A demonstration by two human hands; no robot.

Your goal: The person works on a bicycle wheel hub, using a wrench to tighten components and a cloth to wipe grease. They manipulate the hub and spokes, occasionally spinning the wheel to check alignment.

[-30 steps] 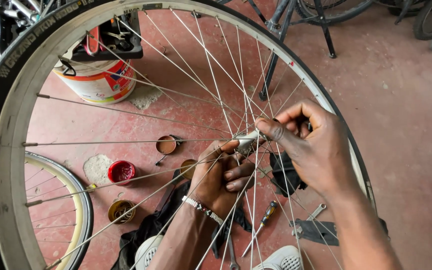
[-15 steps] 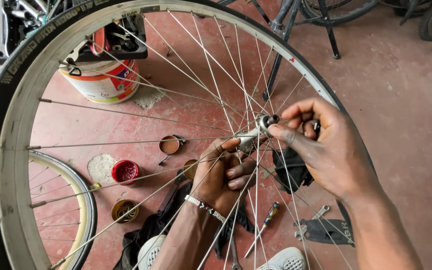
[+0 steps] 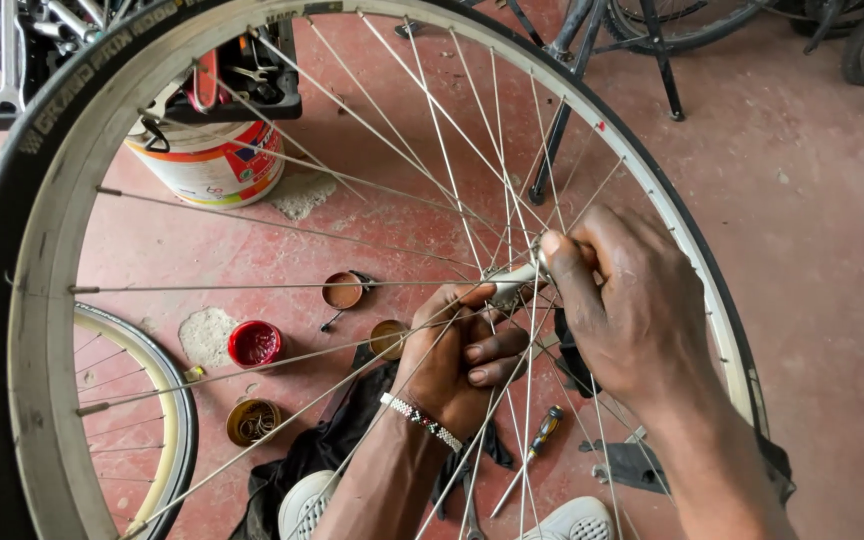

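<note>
Silver spokes everywhere, since the head cam looks straight through a bike wheel (image 3: pixel 47 330) stood upright over a red concrete floor (image 3: pixel 812 260). Both hands are at the hub (image 3: pixel 514 278) in the middle of the wheel. Left hand (image 3: pixel 452 365), with a beaded bracelet (image 3: pixel 422 420) on the wrist, reaches through the spokes from below, fingers curled shut around the near end of the hub. Right hand (image 3: pixel 637 310) comes over from the right side, fingertips pinched tight on the hub's other end, thumb pressing along it.

On the floor behind the spokes: a paint bucket (image 3: pixel 212 165) with a black tool tray (image 3: pixel 252 85) on top, a small red tub (image 3: pixel 254 343), a couple of little round tins (image 3: pixel 342 291) near it, and a screwdriver (image 3: pixel 532 450) lying just below the hands. A second wheel (image 3: pixel 157 420) sits at lower left. Black rag (image 3: pixel 322 450) is under the left forearm, and white shoes (image 3: pixel 577 520) show at the bottom edge.
</note>
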